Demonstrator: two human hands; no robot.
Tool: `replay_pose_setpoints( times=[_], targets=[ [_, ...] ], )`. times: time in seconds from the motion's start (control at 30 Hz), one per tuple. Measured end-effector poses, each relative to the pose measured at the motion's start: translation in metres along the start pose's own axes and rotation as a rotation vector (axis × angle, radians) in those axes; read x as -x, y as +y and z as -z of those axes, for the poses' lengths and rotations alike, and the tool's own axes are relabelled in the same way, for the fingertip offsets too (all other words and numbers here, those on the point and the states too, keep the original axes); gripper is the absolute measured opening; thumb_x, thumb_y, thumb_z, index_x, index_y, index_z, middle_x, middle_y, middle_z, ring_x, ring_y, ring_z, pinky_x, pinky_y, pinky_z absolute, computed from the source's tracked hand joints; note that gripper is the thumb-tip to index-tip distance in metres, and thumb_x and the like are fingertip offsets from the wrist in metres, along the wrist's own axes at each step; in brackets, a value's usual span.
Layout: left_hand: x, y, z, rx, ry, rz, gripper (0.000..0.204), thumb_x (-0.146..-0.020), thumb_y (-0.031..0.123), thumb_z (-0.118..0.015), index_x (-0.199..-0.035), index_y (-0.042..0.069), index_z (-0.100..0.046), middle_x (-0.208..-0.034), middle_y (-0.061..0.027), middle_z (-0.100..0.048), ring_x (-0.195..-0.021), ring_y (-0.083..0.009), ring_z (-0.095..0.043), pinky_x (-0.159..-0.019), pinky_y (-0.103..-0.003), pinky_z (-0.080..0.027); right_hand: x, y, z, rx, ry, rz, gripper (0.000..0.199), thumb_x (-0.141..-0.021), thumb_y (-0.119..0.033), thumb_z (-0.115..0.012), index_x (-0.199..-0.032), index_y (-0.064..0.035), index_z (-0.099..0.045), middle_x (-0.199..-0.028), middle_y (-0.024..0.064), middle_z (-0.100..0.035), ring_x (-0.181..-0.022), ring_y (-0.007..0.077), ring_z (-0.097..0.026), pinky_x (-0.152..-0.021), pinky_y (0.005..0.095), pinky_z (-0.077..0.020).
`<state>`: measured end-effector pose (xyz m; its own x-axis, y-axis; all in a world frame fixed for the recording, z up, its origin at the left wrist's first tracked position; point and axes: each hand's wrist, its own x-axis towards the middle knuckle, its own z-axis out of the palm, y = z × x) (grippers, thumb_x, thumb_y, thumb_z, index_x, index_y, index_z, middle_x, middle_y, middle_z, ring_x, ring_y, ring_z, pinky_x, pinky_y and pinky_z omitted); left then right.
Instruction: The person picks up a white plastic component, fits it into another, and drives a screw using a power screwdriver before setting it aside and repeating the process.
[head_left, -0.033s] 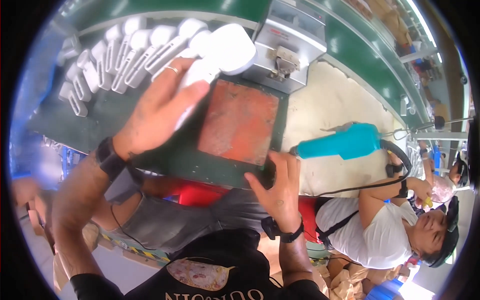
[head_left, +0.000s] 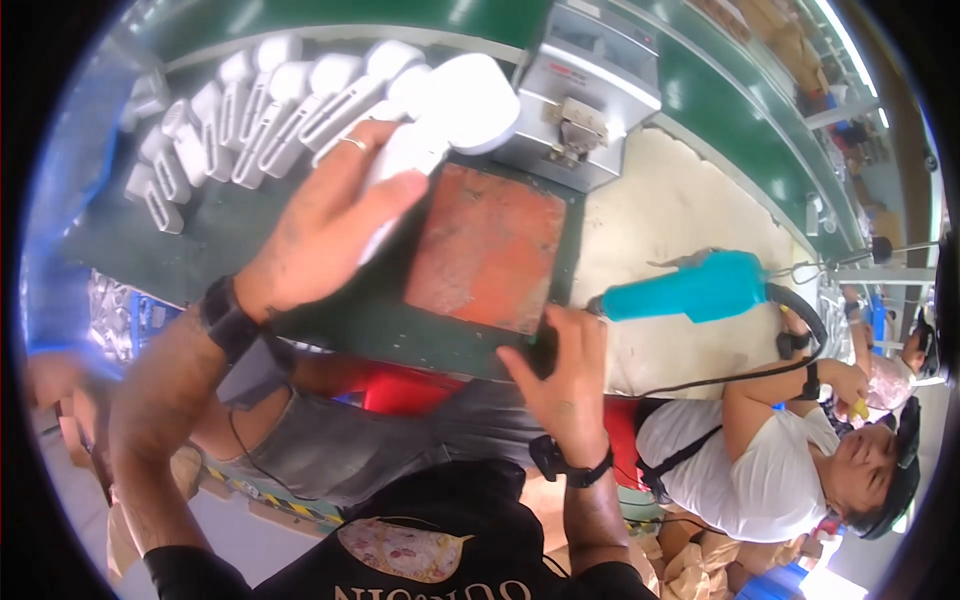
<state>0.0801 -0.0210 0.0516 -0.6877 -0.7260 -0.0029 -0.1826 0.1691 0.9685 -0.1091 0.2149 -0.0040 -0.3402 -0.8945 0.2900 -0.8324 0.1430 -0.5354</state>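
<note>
— Workbench, dark green, flat top: what is on it?

— A worn red-orange square pad at centre. Behind it stands a grey metal box-shaped machine. A row of white plastic slotted casings lies along the far left edge.

— Left hand?

— Curled around a white plastic rounded casing, holding it just above the pad's far left corner, close to the machine.

— Right hand?

— Fingers pressed on the bench's near edge, below the pad; whether it grips anything I cannot tell.

— Surroundings?

— A teal power screwdriver hangs right of the pad over a pale cloth. A co-worker in a white shirt sits to the right.
</note>
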Motion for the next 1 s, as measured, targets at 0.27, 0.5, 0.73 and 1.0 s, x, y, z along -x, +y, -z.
replay_pose_setpoints(
  times=[0.27,0.5,0.73,1.0],
  targets=[
    [0.003,-0.003,0.008,-0.042,0.007,0.079,0.06,-0.097,0.038,-0.063,-0.142,0.003,-0.045,-0.127,-0.0194,-0.059,-0.118,-0.0284,-0.057,-0.104,-0.038,-0.043,0.013,-0.016,0.031,-0.117,0.063,-0.376,0.051,-0.084,0.009,-0.04,-0.129,0.0017,-0.063,-0.098,0.0147,-0.065,-0.084,0.0198,-0.061,-0.077,0.0323,-0.0493],
    [0.006,-0.004,0.003,-0.117,0.01,0.094,0.06,-0.096,0.038,-0.062,-0.142,0.003,-0.045,-0.126,-0.0201,-0.059,-0.118,-0.0297,-0.058,-0.102,-0.039,-0.044,0.034,-0.039,0.039,-0.347,0.372,-0.338,0.034,-0.095,-0.004,-0.038,-0.112,0.0074,-0.065,-0.092,0.0092,-0.057,-0.071,0.0114,-0.052,-0.064,0.0251,-0.0389],
    [0.005,-0.003,-0.001,-0.134,0.015,0.078,0.057,-0.096,0.038,-0.063,-0.139,0.004,-0.048,-0.121,-0.0184,-0.062,-0.115,-0.0298,-0.059,-0.101,-0.039,-0.045,-0.014,-0.065,0.031,-0.341,0.244,-0.105,0.027,-0.095,-0.012,-0.067,-0.116,0.0058,-0.069,-0.084,0.0072,-0.057,-0.068,0.0138,-0.048,-0.063,0.0276,-0.0382],
    [0.007,-0.003,-0.007,-0.19,0.033,0.014,0.051,-0.095,0.03,-0.066,-0.136,0.004,-0.049,-0.119,-0.0187,-0.062,-0.112,-0.0312,-0.061,-0.098,-0.041,-0.047,-0.027,-0.071,0.027,-0.375,0.159,-0.031,0.026,-0.095,-0.011,-0.068,-0.116,0.0037,-0.072,-0.093,0.0148,-0.073,-0.08,0.0215,-0.07,-0.074,0.0305,-0.0531]
  ],
)
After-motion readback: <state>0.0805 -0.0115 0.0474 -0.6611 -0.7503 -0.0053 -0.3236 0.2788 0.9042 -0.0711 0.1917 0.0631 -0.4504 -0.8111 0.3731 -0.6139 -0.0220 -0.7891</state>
